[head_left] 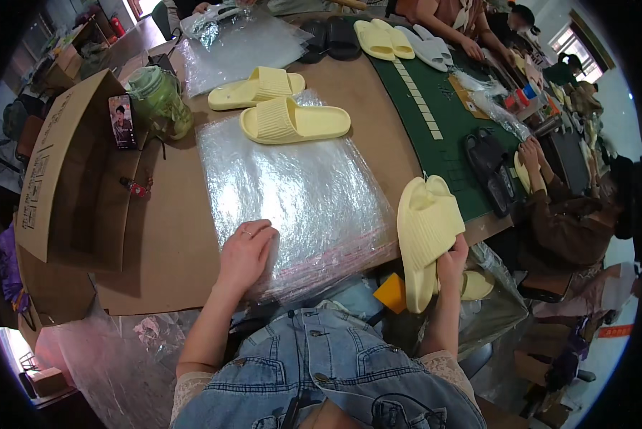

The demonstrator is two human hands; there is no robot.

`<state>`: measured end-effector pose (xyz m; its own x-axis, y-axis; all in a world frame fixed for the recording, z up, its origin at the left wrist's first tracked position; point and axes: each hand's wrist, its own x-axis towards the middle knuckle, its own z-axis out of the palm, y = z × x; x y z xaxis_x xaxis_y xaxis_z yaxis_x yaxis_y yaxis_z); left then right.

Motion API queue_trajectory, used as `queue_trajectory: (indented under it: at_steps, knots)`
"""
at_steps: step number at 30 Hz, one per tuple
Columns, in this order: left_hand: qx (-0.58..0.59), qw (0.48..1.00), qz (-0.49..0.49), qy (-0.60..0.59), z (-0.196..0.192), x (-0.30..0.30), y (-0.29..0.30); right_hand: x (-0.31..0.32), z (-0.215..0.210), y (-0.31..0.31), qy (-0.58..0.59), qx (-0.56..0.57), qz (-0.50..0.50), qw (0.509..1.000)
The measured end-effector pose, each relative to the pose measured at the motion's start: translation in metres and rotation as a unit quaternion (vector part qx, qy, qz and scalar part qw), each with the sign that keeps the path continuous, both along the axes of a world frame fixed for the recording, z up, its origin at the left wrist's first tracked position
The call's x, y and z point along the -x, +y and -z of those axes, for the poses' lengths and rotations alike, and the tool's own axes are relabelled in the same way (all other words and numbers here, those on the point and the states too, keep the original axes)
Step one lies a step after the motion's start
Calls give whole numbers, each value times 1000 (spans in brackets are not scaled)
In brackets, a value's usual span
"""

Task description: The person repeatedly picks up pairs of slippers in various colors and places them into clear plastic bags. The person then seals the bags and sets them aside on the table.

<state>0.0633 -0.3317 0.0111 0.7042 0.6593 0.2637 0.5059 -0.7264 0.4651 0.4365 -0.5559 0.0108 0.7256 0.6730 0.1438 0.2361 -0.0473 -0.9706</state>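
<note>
My left hand, a ring on one finger, lies on the near left edge of a stack of clear plastic bags, with its fingers loosely bent and nothing in them. On the right, past the table edge, my right hand grips a pair of pale yellow slide slippers pressed together, toes pointing away. The thumb and other fingers are partly hidden by the slippers. One yellow slipper rests on the far end of the bags. Just behind it lies another yellow slipper.
An open cardboard box stands at left, beside a phone and a jar. More bags lie behind. A green mat carries yellow, pale grey and black slippers. Co-workers sit at far right; one's hands hold a slipper.
</note>
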Motion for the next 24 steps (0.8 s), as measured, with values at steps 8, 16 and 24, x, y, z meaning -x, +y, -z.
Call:
queue_trajectory:
  at_steps: [8,16,24]
  knots:
    - [166,980,-31,-102,-32,-48,-4,57,-82,22,131,41,-375,917]
    - [186,972,-10,-147,-41,-76,-18,60,-83,48,-208,313,-307,874]
    - [84,991,22,-102,-42,-84,-27,90,-47,68,-280,237,-232,901]
